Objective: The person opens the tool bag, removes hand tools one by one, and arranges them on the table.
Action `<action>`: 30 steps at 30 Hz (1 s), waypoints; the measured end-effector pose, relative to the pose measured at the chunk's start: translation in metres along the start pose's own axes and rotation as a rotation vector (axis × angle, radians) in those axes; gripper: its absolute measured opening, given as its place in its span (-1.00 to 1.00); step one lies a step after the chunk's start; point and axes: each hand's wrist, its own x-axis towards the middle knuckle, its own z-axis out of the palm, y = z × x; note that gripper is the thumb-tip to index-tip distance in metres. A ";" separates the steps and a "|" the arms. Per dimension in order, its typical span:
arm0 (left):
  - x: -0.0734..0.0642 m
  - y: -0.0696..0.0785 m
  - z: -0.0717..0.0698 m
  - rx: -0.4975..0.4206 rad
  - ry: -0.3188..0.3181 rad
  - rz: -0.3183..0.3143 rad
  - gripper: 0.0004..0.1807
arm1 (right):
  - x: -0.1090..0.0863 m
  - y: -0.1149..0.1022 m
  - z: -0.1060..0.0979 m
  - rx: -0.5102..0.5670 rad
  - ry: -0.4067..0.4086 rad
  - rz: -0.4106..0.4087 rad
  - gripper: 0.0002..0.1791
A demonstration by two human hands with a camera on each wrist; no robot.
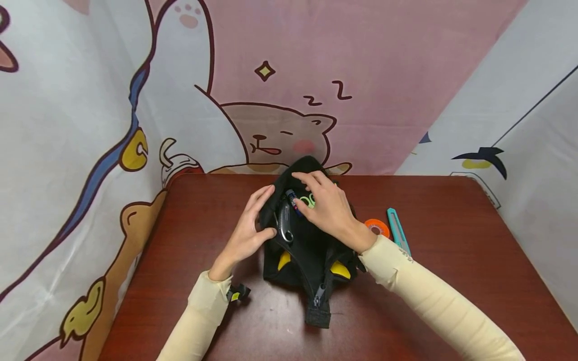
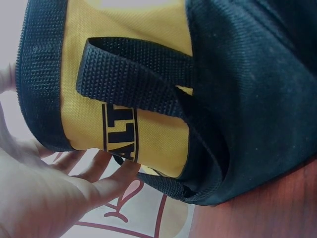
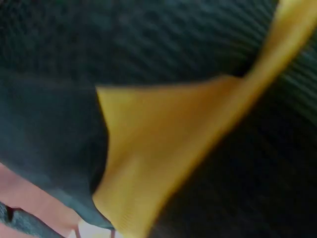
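A black and yellow fabric tool bag point(image 1: 311, 240) stands unzipped on the table. My left hand point(image 1: 246, 230) rests along its left side, fingers spread and thumb near the rim. In the left wrist view, the fingers touch the bag's yellow side point(image 2: 153, 134), below a black webbing loop point(image 2: 133, 74). Above the bag's mouth is my right hand point(image 1: 327, 205), its fingers loosely bent with nothing visibly gripped. Light green scissor handles point(image 1: 307, 201) show beneath it. A dark blue tube point(image 1: 292, 197) and a grey-black tool with a metal ring point(image 1: 284, 220) lie inside.
To the bag's right, an orange tape roll point(image 1: 379, 224) and a teal utility knife point(image 1: 397, 229) lie on the brown table point(image 1: 469, 281). A cartoon-printed curtain point(image 1: 384, 90) hangs behind it. The bag's zipper end point(image 1: 318, 306) points toward the front.
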 end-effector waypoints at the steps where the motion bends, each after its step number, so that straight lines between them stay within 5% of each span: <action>1: 0.000 0.000 0.000 0.002 0.001 0.003 0.02 | 0.000 0.001 0.003 0.008 -0.012 0.001 -0.26; 13: 0.003 0.000 0.002 0.014 -0.011 0.013 0.03 | -0.006 0.020 0.028 0.096 -0.212 0.123 -0.24; 30: 0.001 -0.001 0.001 0.016 0.000 0.003 0.02 | -0.009 0.028 0.059 0.006 -0.253 0.257 -0.29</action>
